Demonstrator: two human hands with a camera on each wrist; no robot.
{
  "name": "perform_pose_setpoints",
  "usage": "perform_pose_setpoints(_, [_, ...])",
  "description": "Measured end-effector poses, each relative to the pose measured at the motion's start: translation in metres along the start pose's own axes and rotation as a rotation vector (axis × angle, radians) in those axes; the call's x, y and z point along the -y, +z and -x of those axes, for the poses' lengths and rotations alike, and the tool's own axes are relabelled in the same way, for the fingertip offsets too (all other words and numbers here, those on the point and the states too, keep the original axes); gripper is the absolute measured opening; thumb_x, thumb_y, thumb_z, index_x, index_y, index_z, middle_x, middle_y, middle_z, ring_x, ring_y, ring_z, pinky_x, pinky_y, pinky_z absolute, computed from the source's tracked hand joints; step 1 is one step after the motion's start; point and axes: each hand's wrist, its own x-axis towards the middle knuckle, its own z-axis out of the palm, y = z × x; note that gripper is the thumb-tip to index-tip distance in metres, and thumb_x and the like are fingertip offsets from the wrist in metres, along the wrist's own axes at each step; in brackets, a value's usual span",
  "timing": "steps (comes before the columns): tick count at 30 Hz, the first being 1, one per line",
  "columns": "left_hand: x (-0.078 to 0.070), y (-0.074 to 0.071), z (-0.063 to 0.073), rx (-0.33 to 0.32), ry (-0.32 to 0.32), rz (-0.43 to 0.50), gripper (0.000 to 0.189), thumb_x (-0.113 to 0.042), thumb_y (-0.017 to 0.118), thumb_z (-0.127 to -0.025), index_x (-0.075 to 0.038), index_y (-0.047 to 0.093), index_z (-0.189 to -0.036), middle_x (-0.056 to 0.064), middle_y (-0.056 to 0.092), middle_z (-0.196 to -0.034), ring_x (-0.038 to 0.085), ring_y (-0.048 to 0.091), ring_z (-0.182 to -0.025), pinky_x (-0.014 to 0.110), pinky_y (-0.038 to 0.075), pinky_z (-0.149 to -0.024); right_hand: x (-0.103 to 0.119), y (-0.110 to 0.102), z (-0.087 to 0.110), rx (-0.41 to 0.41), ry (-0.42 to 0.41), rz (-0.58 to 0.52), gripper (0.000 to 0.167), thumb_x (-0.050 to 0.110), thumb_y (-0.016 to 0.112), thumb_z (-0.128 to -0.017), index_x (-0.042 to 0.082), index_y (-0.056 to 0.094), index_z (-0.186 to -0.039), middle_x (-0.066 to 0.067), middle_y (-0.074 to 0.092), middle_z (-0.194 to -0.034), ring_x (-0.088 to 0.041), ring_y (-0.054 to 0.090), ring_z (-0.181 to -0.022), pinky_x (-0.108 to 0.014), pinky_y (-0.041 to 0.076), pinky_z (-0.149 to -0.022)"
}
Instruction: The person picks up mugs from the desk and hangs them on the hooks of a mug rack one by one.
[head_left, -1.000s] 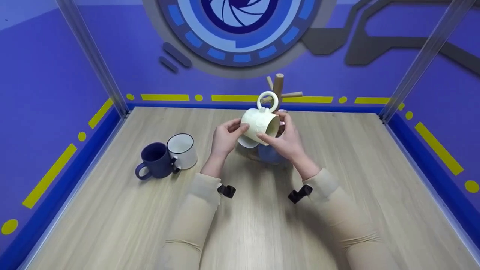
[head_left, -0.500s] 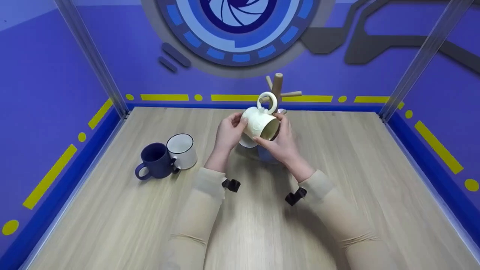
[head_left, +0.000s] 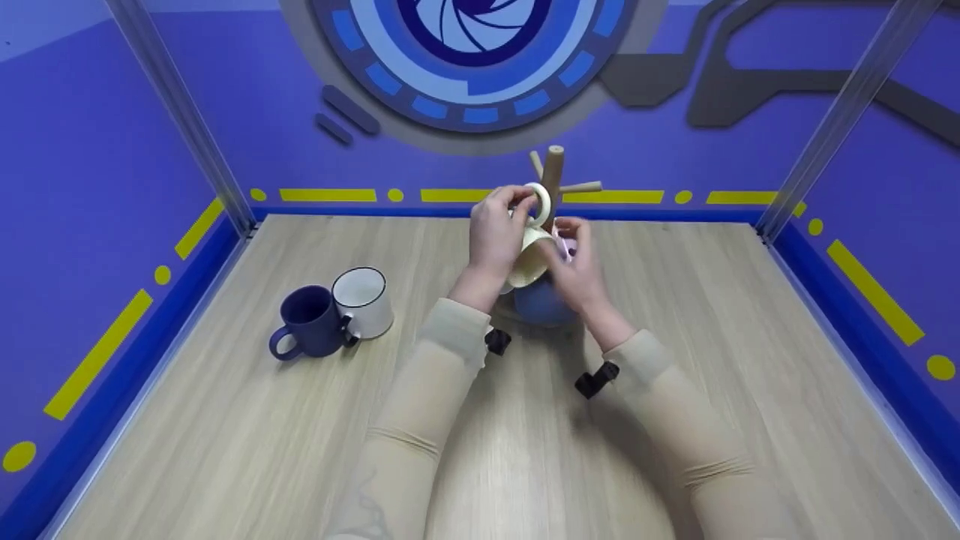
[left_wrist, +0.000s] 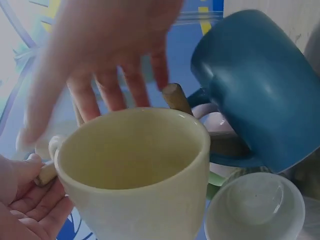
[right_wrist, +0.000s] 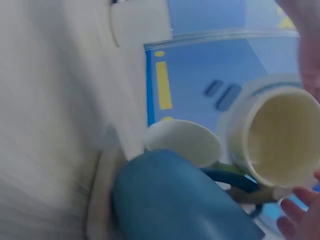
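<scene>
A cream mug (head_left: 529, 264) with a ring-shaped handle hangs tilted on the wooden mug tree (head_left: 553, 171), its opening facing me. My left hand (head_left: 495, 234) is up at the handle. In the left wrist view its thumb and fingers pinch the end of a wooden peg (left_wrist: 47, 173) at the handle. My right hand (head_left: 579, 271) is just right of the mug's mouth, fingers loosely extended and blurred. Lower on the tree are a blue mug (left_wrist: 255, 90), a white mug (left_wrist: 255, 206) and a pink mug (head_left: 568, 246), partly hidden by my right hand.
On the table (head_left: 300, 442) to the left stand a dark blue mug (head_left: 310, 322) and a white mug (head_left: 365, 301) with a dark rim, side by side. Purple-blue panels enclose the table at the back and sides.
Both hands held the cream mug earlier. The left hand has shifted up and right from its base to the handle and peg. The right hand's grip has loosened; the mug sits closer to the tree.
</scene>
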Motion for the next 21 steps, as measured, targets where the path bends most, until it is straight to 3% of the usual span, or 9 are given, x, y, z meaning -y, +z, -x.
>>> perform_pose_setpoints(3, [0.000, 0.001, -0.002, -0.026, 0.000, 0.007, 0.015, -0.013, 0.074, -0.095, -0.003, 0.079, -0.104, 0.011, 0.078, -0.101, 0.022, 0.075, -0.095, 0.023, 0.059, -0.086, 0.006, -0.011, -0.024, -0.102, 0.166, -0.263, 0.039, 0.012, 0.060, -0.103, -0.007, 0.049, -0.135, -0.011, 0.061, -0.119, -0.021, 0.061, -0.107, -0.028, 0.052, -0.091])
perform_pose_setpoints(5, [0.001, 0.001, -0.003, -0.032, 0.002, 0.012, 0.014, -0.012, 0.074, -0.094, -0.002, 0.079, -0.104, 0.011, 0.078, -0.100, 0.022, 0.075, -0.095, 0.022, 0.059, -0.085, 0.010, -0.018, -0.041, -0.128, 0.247, -0.425, 0.041, 0.011, 0.058, -0.104, -0.005, 0.049, -0.141, -0.004, 0.065, -0.117, -0.018, 0.064, -0.106, -0.032, 0.052, -0.096])
perform_pose_setpoints(8, [0.002, 0.001, -0.003, -0.038, 0.009, 0.015, 0.014, -0.011, 0.074, -0.094, -0.002, 0.079, -0.103, 0.012, 0.078, -0.100, 0.022, 0.075, -0.094, 0.022, 0.060, -0.085, 0.010, -0.025, -0.059, -0.087, 0.318, -0.635, 0.039, 0.006, 0.056, -0.104, -0.003, 0.051, -0.141, 0.002, 0.070, -0.112, -0.014, 0.068, -0.107, -0.042, 0.049, -0.106])
perform_pose_setpoints(10, [0.002, 0.002, -0.004, -0.045, 0.018, 0.014, 0.014, -0.011, 0.075, -0.094, -0.001, 0.079, -0.103, 0.012, 0.079, -0.100, 0.023, 0.076, -0.094, 0.023, 0.060, -0.085, 0.009, -0.027, -0.065, -0.056, 0.324, -0.714, 0.028, 0.002, 0.056, -0.103, -0.002, 0.057, -0.131, 0.003, 0.074, -0.108, -0.013, 0.069, -0.105, -0.039, 0.049, -0.105])
perform_pose_setpoints(13, [0.003, 0.001, -0.005, -0.044, 0.025, 0.015, 0.014, -0.011, 0.075, -0.093, -0.001, 0.079, -0.102, 0.012, 0.079, -0.100, 0.022, 0.076, -0.092, 0.023, 0.060, -0.084, 0.006, -0.025, -0.067, -0.061, 0.301, -0.761, 0.013, -0.003, 0.057, -0.101, 0.004, 0.063, -0.110, 0.002, 0.076, -0.101, -0.012, 0.071, -0.098, -0.029, 0.055, -0.093])
perform_pose_setpoints(15, [0.004, 0.001, -0.006, -0.037, 0.012, 0.018, 0.014, -0.012, 0.076, -0.093, -0.002, 0.079, -0.101, 0.011, 0.079, -0.100, 0.022, 0.076, -0.092, 0.023, 0.060, -0.083, 0.005, -0.024, -0.065, -0.083, 0.272, -0.766, 0.016, -0.004, 0.058, -0.100, 0.010, 0.066, -0.102, 0.002, 0.077, -0.098, -0.011, 0.072, -0.096, -0.023, 0.057, -0.084])
perform_pose_setpoints(21, [0.009, -0.003, -0.013, -0.009, -0.085, 0.081, 0.015, -0.015, 0.076, -0.093, -0.004, 0.080, -0.102, 0.009, 0.080, -0.101, 0.018, 0.075, -0.089, 0.019, 0.059, -0.078, 0.003, -0.020, -0.053, -0.174, 0.112, -0.641, 0.017, -0.008, 0.066, -0.094, 0.007, 0.071, -0.099, 0.003, 0.080, -0.094, -0.010, 0.074, -0.094, -0.021, 0.058, -0.086])
